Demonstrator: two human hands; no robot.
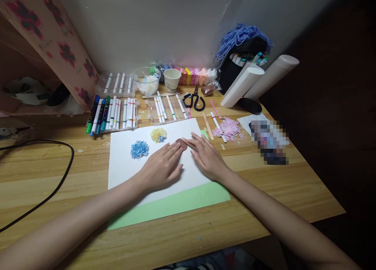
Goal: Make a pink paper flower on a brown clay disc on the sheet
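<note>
A flat, roundish brown piece, apparently modelling clay (182,144), lies on the white paper (122,174). My left hand (161,163) rests on the sheet with fingers stretched out, its fingertips on the clay's left edge. From the other side, my right hand (208,157) lies flat, with a fingertip touching the clay's upper right edge. Left of the clay are a round patch of blue shreds (140,149) and a yellow patch (158,135) with some blue at its lower edge. Green paper (170,207) shows from beneath the white sheet.
Trays of markers (117,113) line the back, near a clear bowl (146,81), paper cup (172,80) and scissors (195,99). Pink shreds (230,129), a wooden stick (208,126) and a marker (217,127) lie right. A black cable (69,168) curves at left.
</note>
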